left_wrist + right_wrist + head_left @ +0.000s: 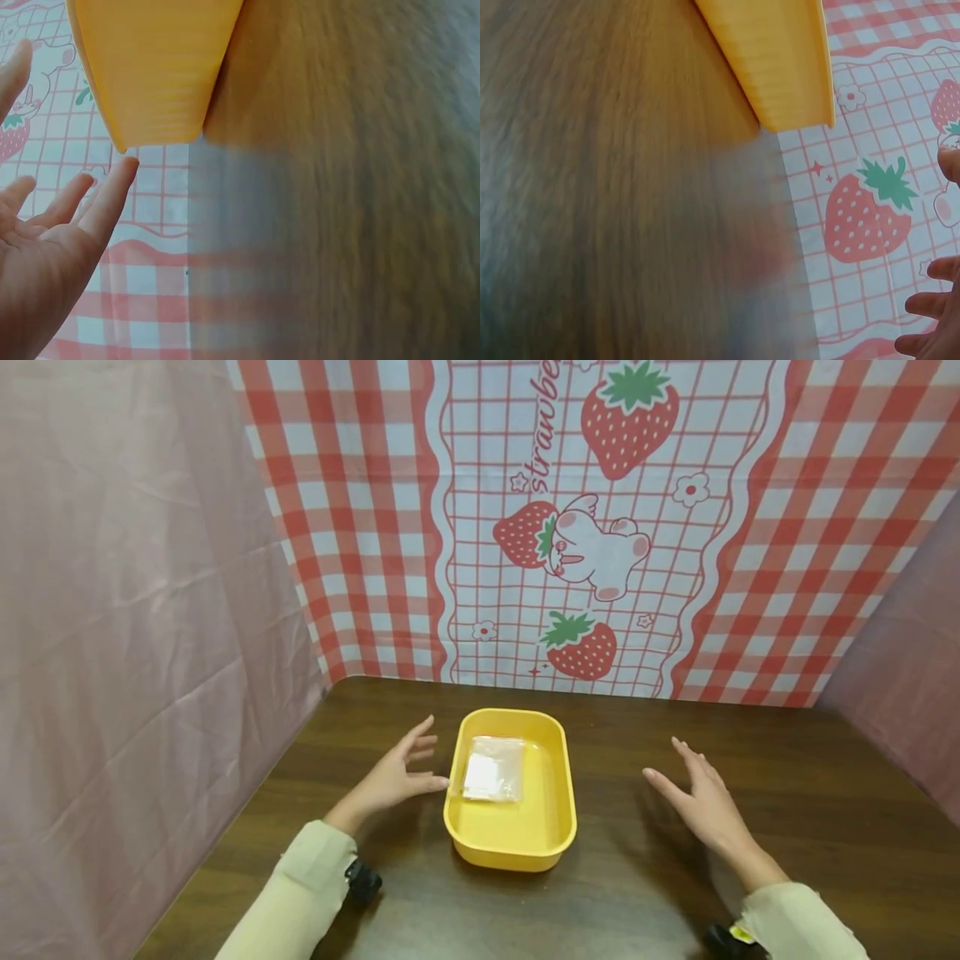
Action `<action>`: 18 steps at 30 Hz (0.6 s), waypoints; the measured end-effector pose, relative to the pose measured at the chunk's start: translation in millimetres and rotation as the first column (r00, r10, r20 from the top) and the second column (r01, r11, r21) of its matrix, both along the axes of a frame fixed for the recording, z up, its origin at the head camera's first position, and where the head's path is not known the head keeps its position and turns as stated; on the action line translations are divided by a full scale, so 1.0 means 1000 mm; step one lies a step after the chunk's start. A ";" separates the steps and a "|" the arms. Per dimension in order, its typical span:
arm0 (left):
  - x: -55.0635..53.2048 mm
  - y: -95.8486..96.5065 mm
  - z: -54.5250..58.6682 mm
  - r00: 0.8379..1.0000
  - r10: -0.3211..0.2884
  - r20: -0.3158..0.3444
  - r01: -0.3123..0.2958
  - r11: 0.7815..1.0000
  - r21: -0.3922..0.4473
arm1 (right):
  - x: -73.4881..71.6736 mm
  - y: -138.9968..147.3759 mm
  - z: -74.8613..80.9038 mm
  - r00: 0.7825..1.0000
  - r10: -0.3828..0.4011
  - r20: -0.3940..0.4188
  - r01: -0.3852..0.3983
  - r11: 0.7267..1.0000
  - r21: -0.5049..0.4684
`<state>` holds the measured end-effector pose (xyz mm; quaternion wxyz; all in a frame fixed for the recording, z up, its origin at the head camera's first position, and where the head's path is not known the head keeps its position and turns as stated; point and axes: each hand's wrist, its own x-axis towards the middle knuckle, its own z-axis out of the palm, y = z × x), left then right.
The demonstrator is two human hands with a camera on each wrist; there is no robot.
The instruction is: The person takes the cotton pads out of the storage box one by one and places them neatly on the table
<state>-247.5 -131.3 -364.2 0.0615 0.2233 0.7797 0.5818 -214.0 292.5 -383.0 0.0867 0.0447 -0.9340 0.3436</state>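
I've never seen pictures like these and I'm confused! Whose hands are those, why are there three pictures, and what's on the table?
There's no robot here, just a person's bare left hand and right hand. One picture looks forward and down from the person's head. The other two look out from the left and right wrists, so things seem turned sideways. On the brown table stands a yellow tray with a shiny, see-through packet inside. Behind hangs a strawberry cloth. Neither hand grips anything: the left is close beside the tray, though I can't tell whether its thumb touches the rim, and the right is apart from it.
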 end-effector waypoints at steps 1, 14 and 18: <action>-0.001 0.001 -0.001 1.000 -0.007 0.011 0.007 1.000 -0.003 | 0.000 -0.001 0.000 1.000 -0.001 -0.002 0.001 1.000 -0.006; -0.026 0.002 -0.035 0.989 -0.058 0.134 0.060 0.998 -0.008 | -0.012 -0.021 0.003 1.000 0.011 -0.003 -0.011 0.997 -0.079; -0.026 0.004 -0.036 0.982 -0.096 0.161 0.096 0.995 0.010 | -0.016 -0.026 0.005 1.000 0.016 0.020 -0.014 0.993 -0.115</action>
